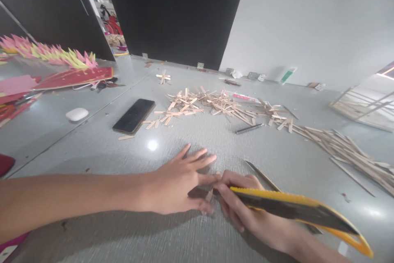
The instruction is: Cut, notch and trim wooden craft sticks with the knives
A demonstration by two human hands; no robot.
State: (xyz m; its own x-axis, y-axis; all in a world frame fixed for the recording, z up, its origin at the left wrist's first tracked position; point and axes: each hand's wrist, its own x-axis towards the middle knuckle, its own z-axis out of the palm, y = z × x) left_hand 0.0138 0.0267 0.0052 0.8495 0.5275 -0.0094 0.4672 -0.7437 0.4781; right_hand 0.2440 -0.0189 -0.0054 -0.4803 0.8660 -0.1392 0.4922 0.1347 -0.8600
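My left hand (180,185) lies low over the tabletop with several fingers spread. Its index finger and thumb press on the two ends of a short wooden stick (209,194). In my right hand (243,201) is a cutting tool with a yellow and black handle (295,207), which slants back to the lower right. A dark blade (197,192) reaches under my left hand, beside the stick; blur hides whether it touches the wood. A thin pointed strip (264,176) lies to the right, partly under the tool.
Beyond my hands are a phone (134,116), a pen (250,128) and a heap of cut wooden sticks (212,103). Longer strips (351,152) are piled at the right. A star-shaped stick piece (163,77), a white case (76,114) and a red board (76,77) sit farther left.
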